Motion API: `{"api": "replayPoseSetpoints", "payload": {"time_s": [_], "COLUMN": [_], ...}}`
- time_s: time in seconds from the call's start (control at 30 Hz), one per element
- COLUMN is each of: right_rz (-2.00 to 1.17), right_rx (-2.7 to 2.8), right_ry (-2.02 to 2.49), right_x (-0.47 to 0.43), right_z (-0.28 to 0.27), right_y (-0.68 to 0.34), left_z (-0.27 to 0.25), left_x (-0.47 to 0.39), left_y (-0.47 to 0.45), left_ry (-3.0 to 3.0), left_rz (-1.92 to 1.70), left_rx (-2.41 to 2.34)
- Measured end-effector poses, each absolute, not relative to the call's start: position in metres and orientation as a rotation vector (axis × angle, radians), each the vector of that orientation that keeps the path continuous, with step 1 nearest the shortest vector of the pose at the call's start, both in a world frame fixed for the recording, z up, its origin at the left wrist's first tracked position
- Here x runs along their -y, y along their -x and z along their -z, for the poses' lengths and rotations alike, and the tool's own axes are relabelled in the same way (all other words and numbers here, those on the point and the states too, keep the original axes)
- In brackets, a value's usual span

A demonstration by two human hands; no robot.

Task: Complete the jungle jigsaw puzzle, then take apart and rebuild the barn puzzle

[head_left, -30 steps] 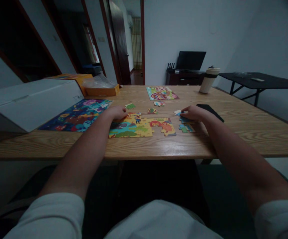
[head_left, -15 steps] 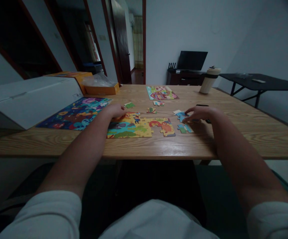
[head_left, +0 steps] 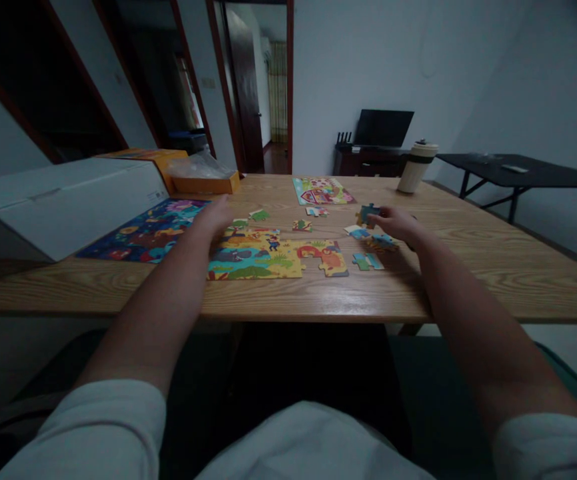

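Note:
My right hand (head_left: 397, 223) pinches a blue and tan jigsaw piece (head_left: 367, 215), raised and tilted above a small pile of loose pieces (head_left: 381, 243). Closer to me lies a green and light-blue piece (head_left: 367, 261). My left hand (head_left: 217, 215) is over the upper left of a partly joined animal puzzle (head_left: 253, 263), near a green piece (head_left: 239, 224); its fingers are blurred and partly hidden by the hand itself. The puzzle shows a hippo in water and a lion at its right end. Another loose piece (head_left: 302, 225) lies just beyond it.
A dark blue puzzle (head_left: 133, 230) lies at left beside a white box (head_left: 83, 200). Behind are an orange tray (head_left: 206, 183) with clear plastic, a pink picture sheet (head_left: 323, 191) and a cream tumbler (head_left: 417, 168). The table's front edge (head_left: 318, 319) is near my body.
My right hand has lifted a piece off the pile, turning it up. My left hand has drawn left and back from the puzzle's top edge, uncovering a green piece there.

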State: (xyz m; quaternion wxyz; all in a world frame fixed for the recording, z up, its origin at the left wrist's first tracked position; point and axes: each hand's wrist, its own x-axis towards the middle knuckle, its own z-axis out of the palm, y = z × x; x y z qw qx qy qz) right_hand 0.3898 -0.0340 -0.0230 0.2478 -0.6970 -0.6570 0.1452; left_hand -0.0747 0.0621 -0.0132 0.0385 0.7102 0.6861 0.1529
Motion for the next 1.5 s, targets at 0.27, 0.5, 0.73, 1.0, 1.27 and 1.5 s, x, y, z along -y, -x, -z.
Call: {"api": "replayPoseSetpoints", "payload": {"time_s": [0.27,0.5,0.73,1.0,1.27,1.5], "right_rz": [-0.623,-0.742,-0.865,-0.415,-0.369,-0.474], "right_rx": [1.768,1.838,1.818,1.917,2.178,2.052], "right_ry": [1.804,1.667,1.669,2.057,2.321,2.176], "right_x": [0.043,0.04,0.046,0.041,0.038,0.034], "right_z": [0.018,0.022,0.015,0.016,0.02,0.025], "right_y": [-0.382,-0.381,-0.375,-0.398,-0.41,-0.412], "left_z": [0.016,0.008,0.006,0.01,0.011,0.012], "left_x": [-0.049,-0.031,-0.025,-0.028,-0.03,-0.031], "left_y": [0.057,0.039,0.031,0.031,0.031,0.032], "left_ry": [-2.21,-2.426,-2.46,-2.425,-2.438,-2.435], "left_rz": [-0.523,-0.324,-0.293,-0.289,-0.277,-0.25], "left_rx": [-1.922,-1.723,-1.686,-1.672,-1.668,-1.664]}}
